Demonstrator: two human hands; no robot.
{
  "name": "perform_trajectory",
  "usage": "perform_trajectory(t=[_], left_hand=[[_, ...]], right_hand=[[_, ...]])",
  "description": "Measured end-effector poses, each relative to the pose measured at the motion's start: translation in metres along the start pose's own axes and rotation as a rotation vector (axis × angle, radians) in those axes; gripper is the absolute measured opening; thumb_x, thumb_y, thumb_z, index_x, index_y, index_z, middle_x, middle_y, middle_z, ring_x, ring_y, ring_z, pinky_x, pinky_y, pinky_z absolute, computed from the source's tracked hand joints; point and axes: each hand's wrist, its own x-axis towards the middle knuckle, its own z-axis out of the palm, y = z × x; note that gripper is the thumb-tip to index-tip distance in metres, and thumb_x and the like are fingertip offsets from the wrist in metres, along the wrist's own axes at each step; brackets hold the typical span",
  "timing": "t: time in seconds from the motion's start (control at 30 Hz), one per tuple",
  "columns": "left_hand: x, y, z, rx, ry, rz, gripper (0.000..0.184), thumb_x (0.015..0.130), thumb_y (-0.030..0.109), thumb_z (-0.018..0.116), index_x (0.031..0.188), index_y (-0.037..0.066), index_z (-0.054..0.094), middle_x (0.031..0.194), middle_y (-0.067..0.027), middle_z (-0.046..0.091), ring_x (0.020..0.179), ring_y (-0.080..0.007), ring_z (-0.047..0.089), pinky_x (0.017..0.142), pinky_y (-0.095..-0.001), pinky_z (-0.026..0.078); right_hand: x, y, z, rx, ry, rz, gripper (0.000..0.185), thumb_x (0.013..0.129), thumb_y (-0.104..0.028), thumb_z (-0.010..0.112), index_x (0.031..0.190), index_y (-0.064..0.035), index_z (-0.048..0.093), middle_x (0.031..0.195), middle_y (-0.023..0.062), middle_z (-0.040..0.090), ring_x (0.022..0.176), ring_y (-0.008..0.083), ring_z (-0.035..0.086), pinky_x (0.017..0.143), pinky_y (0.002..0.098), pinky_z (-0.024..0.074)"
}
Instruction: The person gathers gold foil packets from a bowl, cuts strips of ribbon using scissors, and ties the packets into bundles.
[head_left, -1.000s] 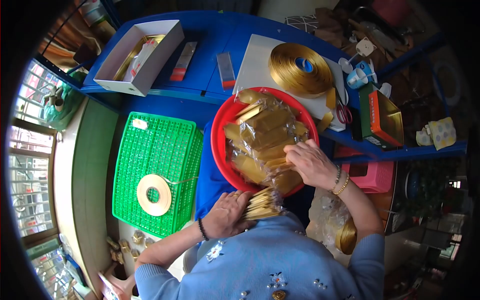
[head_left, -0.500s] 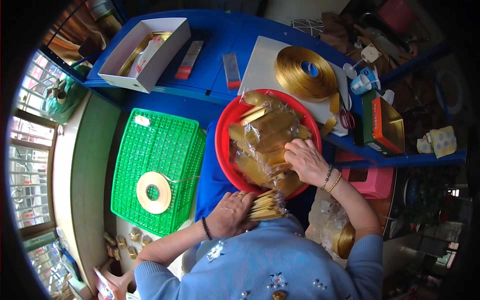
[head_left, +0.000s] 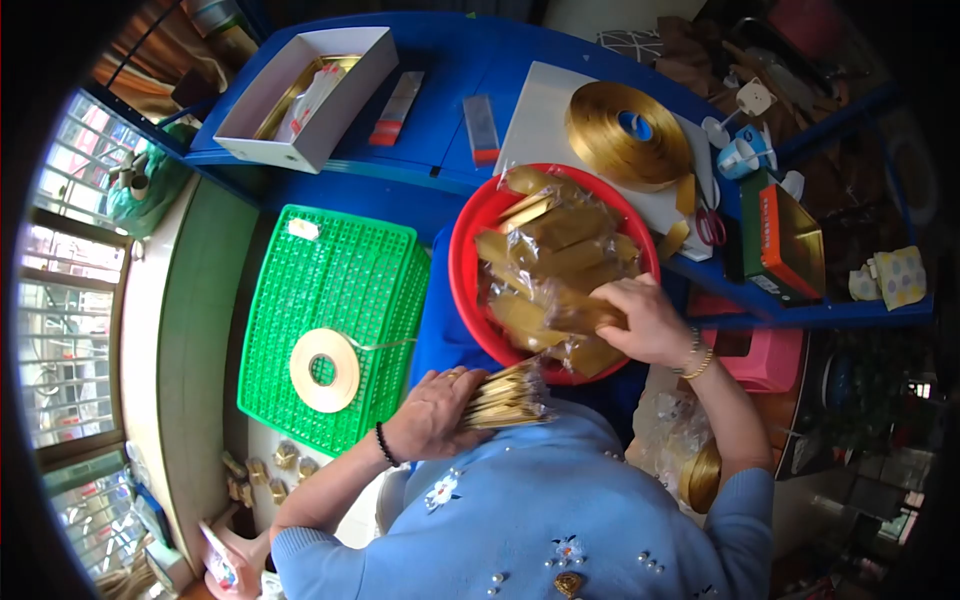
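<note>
Left hand (head_left: 425, 412) gripping gold packet stack (head_left: 507, 397), right hand (head_left: 645, 320) over red basin (head_left: 464, 270), seemingly pinching another packet (head_left: 580, 311)

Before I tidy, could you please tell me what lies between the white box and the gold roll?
The head view shows two red-ended packs on the blue table, then part of the board under the gold roll.

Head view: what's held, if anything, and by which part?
Left hand: bundle of gold packets, by its left end. Right hand: at the right end of a wrapped packet in the red basin; grip unclear.
</note>
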Motion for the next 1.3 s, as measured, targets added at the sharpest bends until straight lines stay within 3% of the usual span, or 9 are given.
perform_trajectory(t=[0.3, 0.57, 0.7, 0.73, 0.8, 1.03, 1.17, 1.27, 1.3], left_hand=[[-0.041, -0.001, 0.019, 0.16, 0.078, -0.03, 0.07, 0.066, 0.024, 0.074, 0.124, 0.0, 0.042, 0.109, -0.0213, 0.054, 0.101, -0.0378, 0.053, 0.087, -0.0442, 0.041], [-0.054, 0.001, 0.031, 0.14, 0.249, -0.049, 0.07, 0.063, 0.023, 0.075, 0.124, 0.005, 0.047, 0.122, -0.0207, 0.047, 0.114, -0.0415, 0.045, 0.099, -0.0481, 0.036], [-0.05, -0.013, 0.037, 0.274, 0.318, -0.014, 0.073, 0.057, 0.021, 0.079, 0.124, 0.01, 0.051, 0.132, -0.0203, 0.039, 0.13, -0.0461, 0.03, 0.102, -0.0529, 0.031], [-0.051, -0.022, 0.04, 0.263, 0.331, 0.012, 0.072, 0.056, 0.021, 0.079, 0.123, 0.01, 0.052, 0.133, -0.0209, 0.038, 0.129, -0.046, 0.031, 0.103, -0.053, 0.031], [-0.05, -0.038, 0.046, 0.255, 0.345, 0.069, 0.067, 0.059, 0.022, 0.078, 0.12, 0.008, 0.053, 0.136, -0.0226, 0.036, 0.129, -0.0472, 0.031, 0.105, -0.0538, 0.029], [-0.063, -0.043, 0.043, -0.016, 0.304, 0.107, 0.072, 0.07, 0.038, 0.075, 0.122, -0.004, 0.048, 0.147, -0.0344, 0.009, 0.136, -0.0449, 0.023, 0.107, -0.046, 0.03], [-0.057, -0.046, 0.044, -0.108, 0.3, 0.077, 0.074, 0.064, 0.031, 0.077, 0.123, -0.001, 0.045, 0.138, -0.0313, 0.032, 0.118, -0.0438, 0.044, 0.102, -0.0475, 0.035], [-0.049, -0.05, 0.033, -0.062, 0.144, 0.059, 0.073, 0.065, 0.031, 0.078, 0.121, -0.002, 0.046, 0.131, -0.0256, 0.042, 0.117, -0.0398, 0.045, 0.101, -0.0459, 0.035], [-0.045, -0.05, 0.028, -0.084, 0.079, 0.05, 0.074, 0.066, 0.031, 0.079, 0.122, -0.003, 0.045, 0.129, -0.0236, 0.044, 0.117, -0.039, 0.044, 0.101, -0.0442, 0.034]], right_hand=[[0.092, -0.091, 0.092, 0.301, -0.019, -0.254, 0.021, 0.072, -0.015, 0.064, 0.088, -0.0035, 0.057, 0.081, 0.0148, 0.06, 0.08, 0.0331, 0.061, 0.071, 0.0437, 0.0468], [0.103, -0.099, 0.164, -0.042, -0.757, -0.393, 0.02, 0.069, -0.017, 0.063, 0.087, -0.0103, 0.067, 0.088, 0.0145, 0.067, 0.086, 0.033, 0.065, 0.071, 0.0449, 0.0514], [0.107, -0.099, 0.159, 0.056, -0.782, -0.355, 0.041, 0.076, -0.045, 0.066, 0.099, -0.0114, 0.069, 0.096, 0.0181, 0.067, 0.093, 0.0349, 0.063, 0.079, 0.0432, 0.0502], [0.106, -0.095, 0.166, 0.082, -0.722, -0.425, 0.039, 0.075, -0.045, 0.066, 0.106, -0.0215, 0.067, 0.09, 0.0152, 0.067, 0.086, 0.0349, 0.064, 0.075, 0.0445, 0.0505], [0.11, -0.096, 0.169, 0.071, -0.719, -0.348, 0.031, 0.068, -0.028, 0.071, 0.09, -0.0059, 0.069, 0.09, 0.0168, 0.067, 0.088, 0.0335, 0.064, 0.077, 0.0427, 0.0501], [0.1, -0.103, 0.164, 0.064, -0.693, -0.239, 0.025, 0.065, -0.03, 0.072, 0.072, -0.0065, 0.069, 0.072, 0.0177, 0.065, 0.069, 0.0347, 0.065, 0.062, 0.0438, 0.0511], [0.108, -0.085, 0.159, 0.243, -0.783, -0.319, 0.028, 0.075, -0.032, 0.063, 0.075, -0.0049, 0.068, 0.071, 0.018, 0.065, 0.069, 0.0338, 0.064, 0.064, 0.0429, 0.0508], [0.099, -0.086, 0.139, 0.28, -0.805, -0.132, 0.024, 0.079, -0.025, 0.06, 0.084, -0.0027, 0.067, 0.08, 0.0182, 0.066, 0.077, 0.0311, 0.065, 0.07, 0.0398, 0.0509], [0.088, -0.085, 0.131, 0.339, -0.568, -0.136, 0.021, 0.079, -0.021, 0.06, 0.087, -0.0021, 0.066, 0.084, 0.0179, 0.066, 0.08, 0.0303, 0.064, 0.072, 0.0389, 0.0505]])
